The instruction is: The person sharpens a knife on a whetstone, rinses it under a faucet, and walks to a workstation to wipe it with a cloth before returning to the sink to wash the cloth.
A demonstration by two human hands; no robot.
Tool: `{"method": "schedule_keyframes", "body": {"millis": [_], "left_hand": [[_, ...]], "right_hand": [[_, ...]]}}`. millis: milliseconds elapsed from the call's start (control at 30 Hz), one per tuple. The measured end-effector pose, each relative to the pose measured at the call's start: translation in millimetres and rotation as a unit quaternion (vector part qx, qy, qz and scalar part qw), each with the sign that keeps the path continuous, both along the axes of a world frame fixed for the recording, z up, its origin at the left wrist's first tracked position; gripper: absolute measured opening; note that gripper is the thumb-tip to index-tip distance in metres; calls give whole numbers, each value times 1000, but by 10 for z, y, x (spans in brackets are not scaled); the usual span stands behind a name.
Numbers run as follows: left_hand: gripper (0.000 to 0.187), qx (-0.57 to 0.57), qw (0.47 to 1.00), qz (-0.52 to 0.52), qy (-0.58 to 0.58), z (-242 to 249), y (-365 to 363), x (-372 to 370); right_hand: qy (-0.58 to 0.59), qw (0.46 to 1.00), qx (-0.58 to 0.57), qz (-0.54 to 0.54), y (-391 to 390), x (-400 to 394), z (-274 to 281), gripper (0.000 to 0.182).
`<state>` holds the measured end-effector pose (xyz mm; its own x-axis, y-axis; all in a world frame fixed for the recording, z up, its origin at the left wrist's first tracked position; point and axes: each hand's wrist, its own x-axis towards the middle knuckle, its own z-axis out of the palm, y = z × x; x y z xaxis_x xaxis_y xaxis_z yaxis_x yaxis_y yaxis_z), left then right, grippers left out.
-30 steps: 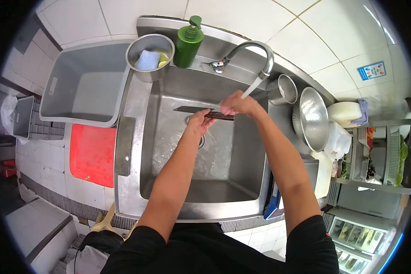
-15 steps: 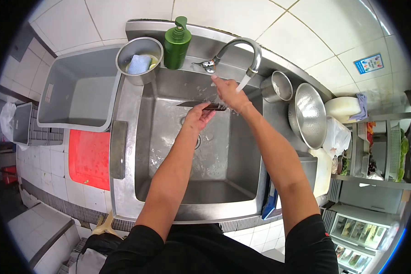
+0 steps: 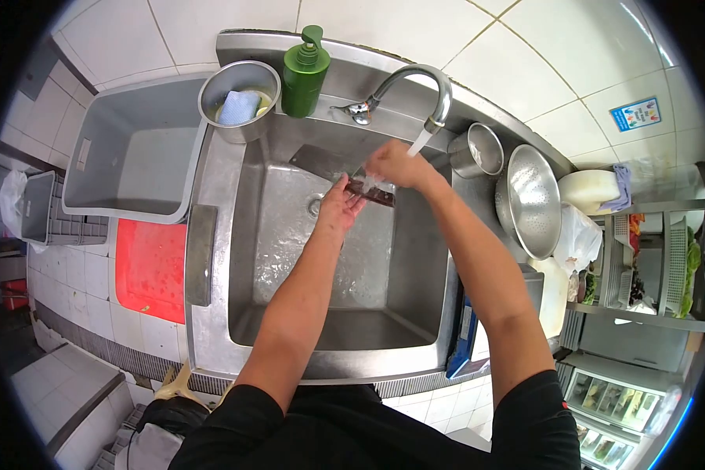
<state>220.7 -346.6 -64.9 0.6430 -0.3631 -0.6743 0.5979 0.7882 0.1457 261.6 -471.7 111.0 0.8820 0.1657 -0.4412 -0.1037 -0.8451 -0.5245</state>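
A kitchen knife [image 3: 318, 162] lies across my grip over the sink [image 3: 282, 258], its broad blade pointing left and its brown handle to the right. My left hand [image 3: 339, 207] is closed on the handle, near the blade, from below. Just above the handle is my right hand [image 3: 397, 164], fingers curled in; whether anything is in them is hidden. Water runs from the curved faucet [image 3: 423, 74] beside my right hand and splashes on the handle. The faucet lever [image 3: 358, 111] sits beyond the hands.
Left of the basin are a grey tub [image 3: 145, 157], a metal pot [image 3: 235, 78] with a blue sponge [image 3: 239, 107] inside, and a green pump bottle [image 3: 304, 78]. A small steel pot [image 3: 475, 150] and a colander [image 3: 529, 202] stand right. A red board [image 3: 150, 270] lies lower left.
The knife has turned so its broad blade face shows, and its tip has risen. My right hand's extended finger has drawn in from near the lever, and the fingers are now curled.
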Motion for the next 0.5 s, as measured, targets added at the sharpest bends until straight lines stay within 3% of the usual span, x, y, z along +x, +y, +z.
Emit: {"method": "schedule_keyframes", "body": {"millis": [33,100,167,200,267,400,467,500], "left_hand": [[37,1,1000,0,0,46,4,4],[25,-53,997,45,-45,105,15,7],[24,-66,996,23,-49,96,16,20],[24,-80,995,2,-52,83,27,30],[24,-89,994,-6,-60,4,47,45],[21,-90,992,-14,-86,123,120,-59],[20,-82,993,-13,-82,198,158,-130],[19,-75,994,-13,-79,212,173,-141]], "right_hand": [[-29,989,-126,70,0,-17,13,28],[-51,975,-181,118,55,-133,-164,29],[-60,947,-268,167,141,-278,-212,40],[-61,947,-267,168,208,-339,-147,40],[-26,967,-246,56,307,-414,-32,41],[3,962,-266,63,248,-315,-121,46],[153,977,-151,-8,253,-242,-22,42],[153,977,-150,-8,226,-205,-80,42]]}}
